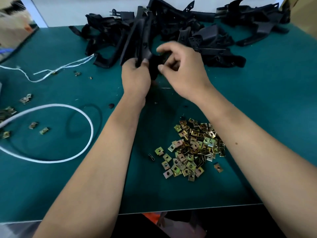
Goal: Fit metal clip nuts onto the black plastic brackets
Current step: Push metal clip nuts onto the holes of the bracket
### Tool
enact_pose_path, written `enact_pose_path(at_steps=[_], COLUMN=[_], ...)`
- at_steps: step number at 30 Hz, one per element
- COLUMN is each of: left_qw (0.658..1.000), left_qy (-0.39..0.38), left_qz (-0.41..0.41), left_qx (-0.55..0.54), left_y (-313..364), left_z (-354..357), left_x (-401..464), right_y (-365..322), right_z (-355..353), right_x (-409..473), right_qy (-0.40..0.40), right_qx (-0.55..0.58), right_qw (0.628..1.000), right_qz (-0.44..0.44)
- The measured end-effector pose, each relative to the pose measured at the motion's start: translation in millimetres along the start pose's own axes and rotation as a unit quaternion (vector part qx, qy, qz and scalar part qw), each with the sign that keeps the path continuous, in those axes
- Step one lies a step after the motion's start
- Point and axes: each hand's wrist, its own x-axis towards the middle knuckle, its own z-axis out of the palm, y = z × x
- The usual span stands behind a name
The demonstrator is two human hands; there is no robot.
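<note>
together both hands, left (135,78) and right (181,73), grip one black bracket (142,43), fingers curled.

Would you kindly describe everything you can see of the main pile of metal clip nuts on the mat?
The pile of clip nuts is a loose heap of small, square, folded metal pieces with a yellowish-gold plated sheen, each showing a round hole in its face. They lie jumbled at all angles, stacked thickest toward the right and thinning to single pieces at the near-left edge. The heap rests on the green mat between the person's forearms, partly hidden under the right one. No hand touches it.
</note>
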Motion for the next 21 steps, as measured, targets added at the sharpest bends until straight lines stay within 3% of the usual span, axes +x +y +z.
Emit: enact_pose_path(at_steps=[2,3,4,6,8,13,16,21], left_qw=[0.999,0.997,0.995,0.985,0.963,0.929,0.921,0.877], left_qy=[0.025,0.027,0.023,0.010,-0.015,-0.119,-0.127,-0.119], left_qz=[0.028,0.034,0.028,-0.020,-0.088,-0.143,-0.177,-0.229], left_qx=[-0.037,-0.061,-0.091,-0.169,-0.256,-0.319,-0.322,-0.405], left_y=[2,3,5,7,8,9,14,15], left_z=[-7,-11,-14,-17,-19,-25,-23,-16], left_x=[6,8,9,10,6,0,0,-8], right_y=[-14,-22,-30,-48,-58,-65,-59,-28], right_z=[-10,-15,-19,-17,-8,6,-1,-26], right_x=[-8,-12,-17,-29,-41,-46,-40,-31], right_qy=[-0.066,-0.153,-0.269,-0.485,-0.573,-0.567,-0.568,-0.470], right_qx=[0.022,0.019,0.003,-0.041,-0.089,-0.146,-0.163,-0.171], right_qw=[0.997,0.986,0.961,0.872,0.813,0.809,0.806,0.865], right_qz=[-0.039,-0.056,-0.067,-0.058,-0.048,-0.054,-0.045,-0.050])
